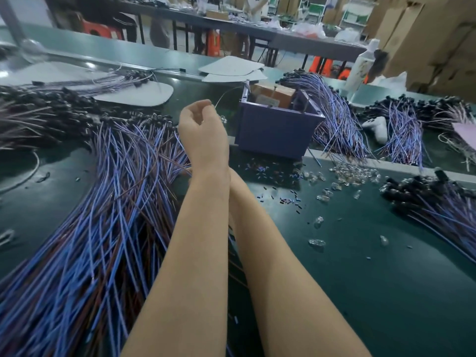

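Fingers curled, the left hand pinches a thin pale wire, seemingly tipped by a small clear cap, above the middle of the green tabletop, just left of the purple bin; the right hand hides behind that forearm.

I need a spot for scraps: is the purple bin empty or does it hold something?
Not empty: a brown cardboard box sits inside the open-topped purple bin, reaching its rim. What lies beneath cannot be told.
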`<state>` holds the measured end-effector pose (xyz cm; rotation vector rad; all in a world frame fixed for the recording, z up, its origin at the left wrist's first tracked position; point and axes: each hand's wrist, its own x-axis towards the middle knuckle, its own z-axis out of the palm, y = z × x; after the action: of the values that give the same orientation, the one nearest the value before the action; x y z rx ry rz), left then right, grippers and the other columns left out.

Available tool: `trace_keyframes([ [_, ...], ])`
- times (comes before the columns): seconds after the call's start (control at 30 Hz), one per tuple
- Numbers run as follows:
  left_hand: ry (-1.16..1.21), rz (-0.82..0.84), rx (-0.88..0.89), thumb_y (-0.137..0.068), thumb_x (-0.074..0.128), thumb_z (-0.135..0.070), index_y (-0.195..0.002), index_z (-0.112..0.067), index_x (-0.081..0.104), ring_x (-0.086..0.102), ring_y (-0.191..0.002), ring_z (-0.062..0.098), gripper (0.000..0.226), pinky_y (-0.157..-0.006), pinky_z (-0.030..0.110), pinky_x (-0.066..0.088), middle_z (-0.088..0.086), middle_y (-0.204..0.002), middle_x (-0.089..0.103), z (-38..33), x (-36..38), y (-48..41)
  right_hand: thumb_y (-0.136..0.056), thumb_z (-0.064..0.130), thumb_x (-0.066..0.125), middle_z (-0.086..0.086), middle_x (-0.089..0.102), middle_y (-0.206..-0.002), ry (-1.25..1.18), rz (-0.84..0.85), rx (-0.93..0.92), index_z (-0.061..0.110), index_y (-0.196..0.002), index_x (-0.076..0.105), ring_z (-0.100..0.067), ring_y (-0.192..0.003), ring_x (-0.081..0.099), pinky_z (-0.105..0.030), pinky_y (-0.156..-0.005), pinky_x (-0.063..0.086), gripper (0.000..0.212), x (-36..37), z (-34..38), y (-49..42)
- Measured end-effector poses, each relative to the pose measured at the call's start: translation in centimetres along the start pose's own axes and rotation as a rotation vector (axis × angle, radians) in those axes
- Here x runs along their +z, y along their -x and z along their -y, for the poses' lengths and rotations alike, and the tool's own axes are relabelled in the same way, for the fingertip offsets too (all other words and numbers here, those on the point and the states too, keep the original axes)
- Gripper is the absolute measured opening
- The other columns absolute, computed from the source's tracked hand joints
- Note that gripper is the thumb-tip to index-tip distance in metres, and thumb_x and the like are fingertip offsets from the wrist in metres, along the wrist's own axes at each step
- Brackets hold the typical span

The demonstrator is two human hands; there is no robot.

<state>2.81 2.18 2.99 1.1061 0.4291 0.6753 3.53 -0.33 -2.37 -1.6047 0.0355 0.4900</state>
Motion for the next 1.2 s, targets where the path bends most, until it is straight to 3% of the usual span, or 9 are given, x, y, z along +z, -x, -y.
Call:
trace_keyframes([
  [0.1,-0.012,0.017,0.035,-0.093,0.045,-0.009,-0.09,-0.022,0.055,0.059,-0.088,0.012,0.016,-0.083,0.027,0.049,0.0,-0.099,0.061,-0.2,0.3,0.0,-0.091,0.0,0.049,-0.003,0.041,-0.044,0.169,-0.04,-0.127,0.003,-0.057,0.04,-0.009,-0.037,0.032,-0.015,-0.036,0.026,0.036,-1.1,0.4,0.5],
  [0.33,-0.279,0.073,0.139,-0.094,0.043,-0.018,-0.075,-0.004,0.056,0.045,-0.067,0.024,0.026,-0.066,0.035,0.038,0.007,-0.067,0.053,1.2,1.2,-0.3,-0.099,0.011,0.047,0.0,0.06,-0.065,-0.124,-0.209,-0.563,0.005,-0.097,0.064,-0.003,-0.055,0.058,-0.017,-0.061,0.053,0.018,-7.4,3.4,3.6],
  [0.47,-0.422,0.02,0.534,-0.096,0.046,-0.022,-0.079,-0.015,0.05,0.046,-0.06,0.009,0.019,-0.06,0.022,0.036,-0.01,-0.066,0.049,1.6,2.8,3.1,-0.099,0.013,0.046,0.006,0.057,-0.058,-0.213,-0.28,-0.674,0.016,-0.088,0.064,-0.007,-0.054,0.05,-0.018,-0.053,0.044,0.022,-11.5,4.4,5.6],
  [0.53,-0.532,-0.022,0.622,-0.094,0.047,-0.026,-0.09,-0.015,0.053,0.051,-0.077,0.014,0.013,-0.072,0.022,0.038,-0.003,-0.085,0.057,1.7,3.0,3.3,-0.099,0.014,0.045,0.007,0.057,-0.056,-0.298,-0.32,-0.67,0.016,-0.086,0.065,-0.006,-0.053,0.049,-0.017,-0.052,0.041,0.024,-13.2,4.2,6.1],
  [0.63,-1.134,0.19,0.321,-0.096,0.039,-0.044,-0.121,-0.012,0.056,0.046,-0.119,0.031,0.043,-0.103,0.041,0.034,0.01,-0.125,0.055,2.7,3.3,1.9,-0.1,0.016,0.043,0.006,0.056,-0.055,-0.528,-0.399,-0.626,0.015,-0.088,0.063,-0.007,-0.051,0.049,-0.017,-0.05,0.04,0.023,-15.6,3.7,6.7],
  [0.7,-1.314,0.433,0.078,-0.098,0.03,-0.051,-0.121,-0.008,0.056,0.048,-0.12,0.035,0.056,-0.107,0.049,0.032,0.014,-0.125,0.057,3.4,3.5,1.6,-0.101,0.018,0.041,0.005,0.055,-0.055,-0.662,-0.434,-0.607,0.014,-0.089,0.062,-0.008,-0.051,0.048,-0.017,-0.048,0.04,0.024,-16.9,3.2,6.7],
  [0.87,-1.109,0.732,-0.01,-0.101,0.036,-0.036,-0.107,0.002,0.063,0.063,-0.098,0.032,0.048,-0.087,0.034,0.048,0.018,-0.098,0.069,5.2,4.4,2.6,-0.1,0.02,0.039,0.006,0.057,-0.059,-0.788,-0.365,-0.568,0.016,-0.086,0.06,-0.007,-0.054,0.05,-0.017,-0.051,0.041,0.026,-18.1,1.7,6.4],
  [1.0,-0.844,0.702,0.044,-0.101,0.038,-0.026,-0.079,-0.007,0.068,0.054,-0.062,0.018,0.041,-0.06,0.024,0.041,0.003,-0.063,0.059,5.1,5.6,3.6,-0.096,0.017,0.042,0.007,0.062,-0.062,-0.59,-0.255,-0.434,0.016,-0.08,0.064,-0.006,-0.057,0.057,-0.019,-0.059,0.046,0.026,-18.4,0.5,6.3],
  [1.2,-0.42,0.739,0.074,-0.1,0.043,-0.02,-0.091,-0.013,0.063,0.065,-0.083,0.014,0.023,-0.085,0.036,0.055,0.003,-0.088,0.068,4.1,7.5,5.2,-0.094,0.009,0.052,-0.002,0.066,-0.073,0.093,-0.091,-0.362,0.015,-0.077,0.07,-0.009,-0.061,0.057,-0.016,-0.06,0.047,0.025,-17.2,-0.5,6.2],
])
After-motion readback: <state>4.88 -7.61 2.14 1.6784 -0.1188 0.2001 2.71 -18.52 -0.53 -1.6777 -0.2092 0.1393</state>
